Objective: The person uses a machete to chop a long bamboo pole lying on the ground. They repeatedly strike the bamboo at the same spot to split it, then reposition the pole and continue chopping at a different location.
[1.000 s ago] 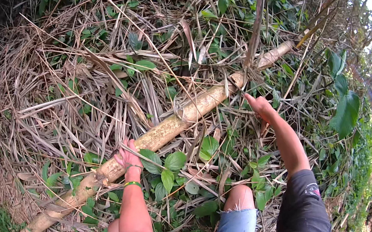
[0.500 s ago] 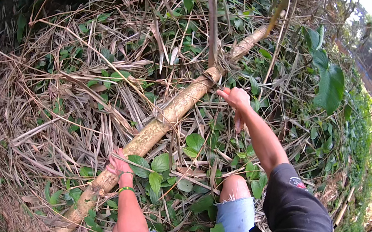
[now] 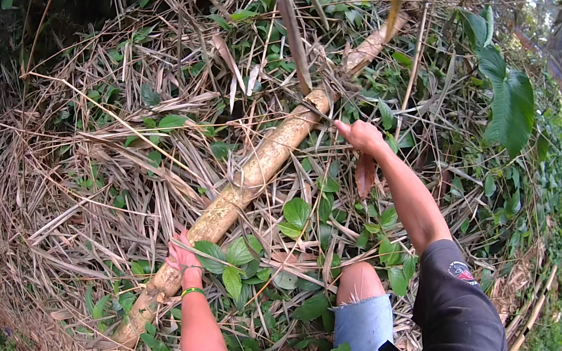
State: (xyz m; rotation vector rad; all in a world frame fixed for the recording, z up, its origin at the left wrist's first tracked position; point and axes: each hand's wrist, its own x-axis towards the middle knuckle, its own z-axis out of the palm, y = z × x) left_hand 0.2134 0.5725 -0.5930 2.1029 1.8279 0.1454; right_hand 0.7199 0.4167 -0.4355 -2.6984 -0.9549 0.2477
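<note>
A thick, pale yellow-brown wooden pole lies slantwise over the dry litter, from lower left to upper right. My left hand, with a green and yellow band at its wrist, is closed on the pole's lower part. Farther up, my right hand is closed around the handle of a knife. The knife's dark, narrow blade lies against the pole, beside a rough, fibrous patch. Most of the handle is hidden by my fingers, and the blade's full shape cannot be made out.
Dry stalks and leaves cover the ground, with green plants among them. A tall dry stalk rises at the blade. Large green leaves hang at the right. My bare knee is below the pole.
The view has shifted slightly. My right hand and the knife have moved only a little at the same part of the pole. My left hand stays on the pole.
</note>
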